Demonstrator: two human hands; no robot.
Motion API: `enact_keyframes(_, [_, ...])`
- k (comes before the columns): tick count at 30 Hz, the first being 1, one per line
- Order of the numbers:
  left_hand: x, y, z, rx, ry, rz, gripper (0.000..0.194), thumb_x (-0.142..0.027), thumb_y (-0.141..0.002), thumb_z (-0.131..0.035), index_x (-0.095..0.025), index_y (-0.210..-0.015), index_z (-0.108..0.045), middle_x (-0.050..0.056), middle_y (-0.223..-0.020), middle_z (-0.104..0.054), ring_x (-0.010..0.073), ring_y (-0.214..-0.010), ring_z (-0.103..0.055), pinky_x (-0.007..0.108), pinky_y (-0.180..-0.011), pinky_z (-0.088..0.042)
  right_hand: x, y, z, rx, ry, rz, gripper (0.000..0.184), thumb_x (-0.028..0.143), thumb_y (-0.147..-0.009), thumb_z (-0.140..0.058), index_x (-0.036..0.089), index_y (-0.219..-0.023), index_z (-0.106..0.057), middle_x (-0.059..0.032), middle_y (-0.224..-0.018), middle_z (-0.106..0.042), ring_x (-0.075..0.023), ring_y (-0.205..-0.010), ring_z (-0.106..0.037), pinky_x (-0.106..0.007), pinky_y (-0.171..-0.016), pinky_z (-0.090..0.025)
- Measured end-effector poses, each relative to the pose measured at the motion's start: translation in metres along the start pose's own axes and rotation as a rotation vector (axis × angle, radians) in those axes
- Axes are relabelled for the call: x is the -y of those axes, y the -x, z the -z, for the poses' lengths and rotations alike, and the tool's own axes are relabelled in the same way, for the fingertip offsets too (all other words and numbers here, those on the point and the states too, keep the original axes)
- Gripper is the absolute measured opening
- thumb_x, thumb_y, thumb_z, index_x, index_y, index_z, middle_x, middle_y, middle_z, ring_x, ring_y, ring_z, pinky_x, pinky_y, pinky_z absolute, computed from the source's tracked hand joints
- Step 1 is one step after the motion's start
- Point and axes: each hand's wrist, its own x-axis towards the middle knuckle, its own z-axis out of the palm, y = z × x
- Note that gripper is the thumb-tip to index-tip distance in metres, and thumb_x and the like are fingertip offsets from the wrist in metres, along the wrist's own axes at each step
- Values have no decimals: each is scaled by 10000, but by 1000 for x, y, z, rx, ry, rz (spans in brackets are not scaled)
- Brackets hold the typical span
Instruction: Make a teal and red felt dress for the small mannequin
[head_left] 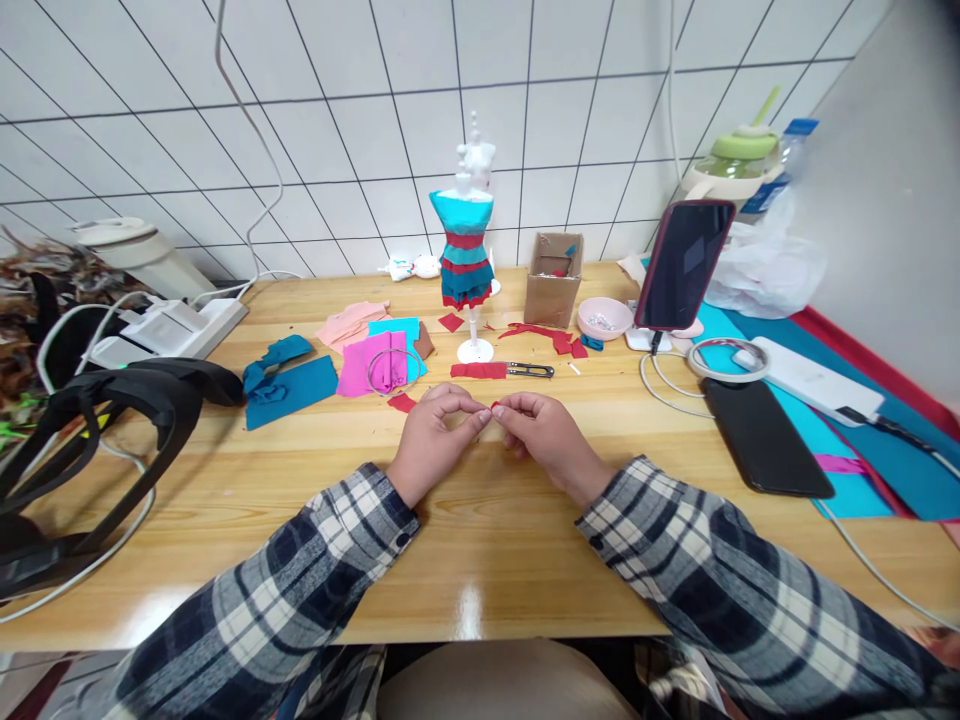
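Note:
My left hand (444,436) and my right hand (546,432) meet fingertip to fingertip over the table, both closed in a pinch. Between them shows a tiny bit of red fabric (495,405), mostly hidden by the fingers. Just beyond lie a red fabric strip (478,370) and black thread snips (531,370). Another red scrap (403,402) rests by my left hand. Behind these stands a small mannequin (474,352) on a white base, wearing a dress (465,240) of turquoise, teal and red layers.
Left are pink cloth (367,368), teal cloth (296,395), a black headset (150,440) and a power strip (172,335). At the back stand a cardboard box (551,300) and a pink bowl (604,330). A propped phone (684,265), black phone (765,440) and power bank (817,380) occupy the right.

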Motion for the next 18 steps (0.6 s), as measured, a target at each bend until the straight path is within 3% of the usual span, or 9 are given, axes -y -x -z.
enact_keyframes(4, [1, -1, 0, 16, 97, 57, 161, -340, -771, -678, -187, -723, -697, 44, -818, -627, 190, -832, -595, 336, -807, -478, -3, 1, -1, 7, -3, 34, 226, 381, -729, -685, 181, -800, -607, 35, -605, -584, -99, -513, -567, -183, -404, -395])
enact_keyframes(11, [7, -3, 3, 27, 280, 143, 174, -355, -772, -673, -183, -753, -685, 47, -846, -655, 191, -848, -602, 323, -809, -478, -3, 2, 4, 126, -129, 12, 311, 379, -689, -756, 197, -914, -642, -8, -800, -688, -114, -636, -631, -169, -425, -421])
enact_keyframes(18, [5, -3, 5, 57, 254, 87, 187, -371, -796, -660, -186, -789, -690, 52, -859, -656, 191, -847, -610, 331, -821, -481, -1, -2, 13, 127, -211, -78, 392, 337, -676, -778, 215, -1007, -607, -21, -855, -719, -129, -685, -661, -195, -498, -485])
